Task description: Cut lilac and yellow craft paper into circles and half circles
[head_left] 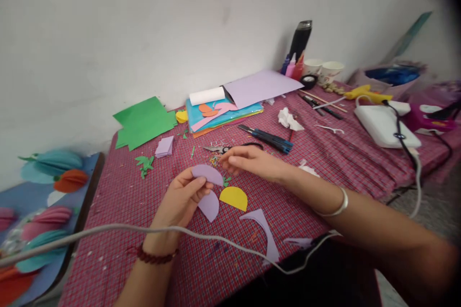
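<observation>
My left hand pinches a lilac paper half-circle between thumb and fingers. Just below it, a second lilac half-circle lies on the checked cloth, beside a yellow half-circle. My right hand is to the right of the held piece, its fingers slightly bent and apart, with nothing visible in them. Directly behind that hand are scissors, partly hidden by it. A blue and black utility knife rests farther back. Nearer me lies a curved lilac offcut.
A white cable runs across the foreground, over my left wrist. Green sheets, small lilac squares and stacked coloured paper lie at the back. Paper cups, a yellow glue gun and a white box are at right.
</observation>
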Action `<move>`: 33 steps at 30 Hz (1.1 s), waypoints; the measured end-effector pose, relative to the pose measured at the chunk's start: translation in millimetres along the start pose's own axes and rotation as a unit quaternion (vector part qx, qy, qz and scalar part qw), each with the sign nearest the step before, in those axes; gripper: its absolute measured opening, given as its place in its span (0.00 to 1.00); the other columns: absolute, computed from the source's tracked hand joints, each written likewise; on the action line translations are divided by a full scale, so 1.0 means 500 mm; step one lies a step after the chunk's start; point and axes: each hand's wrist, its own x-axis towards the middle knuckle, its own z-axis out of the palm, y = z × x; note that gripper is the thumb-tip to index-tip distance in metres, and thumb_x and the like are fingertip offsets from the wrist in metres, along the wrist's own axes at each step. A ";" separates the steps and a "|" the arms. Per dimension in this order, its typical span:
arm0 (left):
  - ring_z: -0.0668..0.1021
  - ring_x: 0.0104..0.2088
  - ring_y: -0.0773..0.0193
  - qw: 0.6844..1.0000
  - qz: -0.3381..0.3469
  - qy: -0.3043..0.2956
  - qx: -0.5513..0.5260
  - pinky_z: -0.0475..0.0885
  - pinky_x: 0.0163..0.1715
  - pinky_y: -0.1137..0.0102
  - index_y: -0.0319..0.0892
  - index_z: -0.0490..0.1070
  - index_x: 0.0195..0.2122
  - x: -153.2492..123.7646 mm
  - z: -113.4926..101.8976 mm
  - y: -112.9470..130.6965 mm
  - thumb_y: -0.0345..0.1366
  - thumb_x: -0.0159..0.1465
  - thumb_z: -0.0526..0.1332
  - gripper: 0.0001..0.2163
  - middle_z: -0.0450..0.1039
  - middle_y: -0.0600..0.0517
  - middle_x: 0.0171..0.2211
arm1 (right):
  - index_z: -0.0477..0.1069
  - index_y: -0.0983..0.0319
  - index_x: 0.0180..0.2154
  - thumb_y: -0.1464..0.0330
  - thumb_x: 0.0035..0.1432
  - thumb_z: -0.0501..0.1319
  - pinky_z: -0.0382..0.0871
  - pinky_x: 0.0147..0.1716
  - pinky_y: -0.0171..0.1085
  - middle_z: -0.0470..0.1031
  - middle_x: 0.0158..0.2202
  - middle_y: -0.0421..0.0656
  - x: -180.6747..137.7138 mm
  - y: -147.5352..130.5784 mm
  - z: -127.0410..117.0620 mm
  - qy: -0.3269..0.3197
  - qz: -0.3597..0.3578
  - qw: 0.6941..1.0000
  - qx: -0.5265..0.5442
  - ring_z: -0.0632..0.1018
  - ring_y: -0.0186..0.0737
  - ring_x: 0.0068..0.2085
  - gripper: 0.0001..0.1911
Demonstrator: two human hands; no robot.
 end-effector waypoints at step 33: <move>0.76 0.25 0.70 0.993 0.080 0.044 0.071 0.71 0.27 0.76 0.39 0.75 0.25 0.003 0.017 -0.015 0.29 0.42 0.72 0.09 0.76 0.54 0.23 | 0.68 0.64 0.36 0.62 0.50 0.68 0.69 0.28 0.28 0.73 0.28 0.36 0.026 0.015 0.038 -0.170 0.051 0.962 0.206 0.74 0.27 0.26 0.16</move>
